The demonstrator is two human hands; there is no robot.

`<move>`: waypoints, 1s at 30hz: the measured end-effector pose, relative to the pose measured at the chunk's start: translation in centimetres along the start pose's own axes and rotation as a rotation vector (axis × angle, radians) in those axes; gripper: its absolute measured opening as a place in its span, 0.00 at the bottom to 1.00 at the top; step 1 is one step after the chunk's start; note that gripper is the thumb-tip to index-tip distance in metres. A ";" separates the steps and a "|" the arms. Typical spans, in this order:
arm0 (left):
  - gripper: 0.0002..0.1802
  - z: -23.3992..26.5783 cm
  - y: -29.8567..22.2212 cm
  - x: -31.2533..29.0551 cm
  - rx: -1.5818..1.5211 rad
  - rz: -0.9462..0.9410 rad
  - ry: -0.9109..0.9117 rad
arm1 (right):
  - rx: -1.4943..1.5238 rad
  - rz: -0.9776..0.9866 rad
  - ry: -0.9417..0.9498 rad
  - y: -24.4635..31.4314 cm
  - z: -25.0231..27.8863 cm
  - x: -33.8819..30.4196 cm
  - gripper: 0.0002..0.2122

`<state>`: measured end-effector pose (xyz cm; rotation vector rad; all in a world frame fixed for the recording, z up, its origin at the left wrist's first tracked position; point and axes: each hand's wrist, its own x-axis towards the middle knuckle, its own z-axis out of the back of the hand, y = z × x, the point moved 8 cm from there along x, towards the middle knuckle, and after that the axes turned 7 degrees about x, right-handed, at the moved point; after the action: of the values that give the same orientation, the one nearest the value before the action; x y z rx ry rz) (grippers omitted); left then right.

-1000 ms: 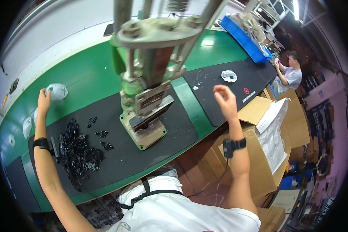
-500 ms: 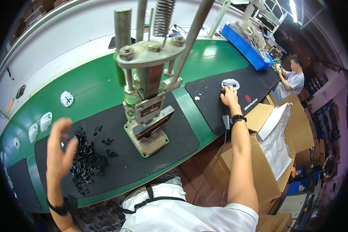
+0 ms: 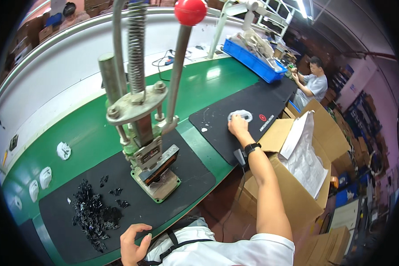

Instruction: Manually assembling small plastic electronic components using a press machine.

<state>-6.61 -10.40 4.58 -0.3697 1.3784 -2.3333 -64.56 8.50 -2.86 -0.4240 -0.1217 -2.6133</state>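
Note:
My right hand (image 3: 238, 126) reaches far out over the black mat on the right. Its fingers grip the near left edge of a rounded white plastic part (image 3: 246, 114) with a dark opening. Close to the table's front edge, my left hand (image 3: 135, 243) hangs with thumb and fingers apart, holding nothing. Beyond it, a heap of small black plastic pieces (image 3: 91, 213) lies on the left mat (image 3: 150, 217), with several strays beside it. A hand press (image 3: 148, 155) with a spring and a red ball-topped lever stands between my hands.
Several white parts (image 3: 45, 177) lie along the green table (image 3: 84, 166) at left. An open cardboard box (image 3: 270, 173) stands by my right arm. A blue bin (image 3: 255, 62) of bagged material sits at the back right, near a seated person (image 3: 314, 84).
My left hand has come from beside the black heap to the front edge near my body. My right hand stays at the white part. The whole view has shifted.

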 end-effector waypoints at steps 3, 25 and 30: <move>0.11 -2.4 1.7 0.5 -0.135 0.007 0.061 | 0.236 0.126 -0.019 2.8 3.1 -5.3 0.13; 0.33 -6.0 4.9 -0.9 -0.739 0.125 0.200 | 1.365 0.936 1.223 28.9 15.3 -33.8 0.14; 0.12 0.2 9.1 -4.6 -0.800 0.122 -0.244 | 1.631 0.598 1.124 35.4 12.9 -29.9 0.11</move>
<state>-0.54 -12.31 -3.43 -0.7355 2.0753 -1.4854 -19.11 -6.96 0.17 1.2672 -1.2610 -1.1437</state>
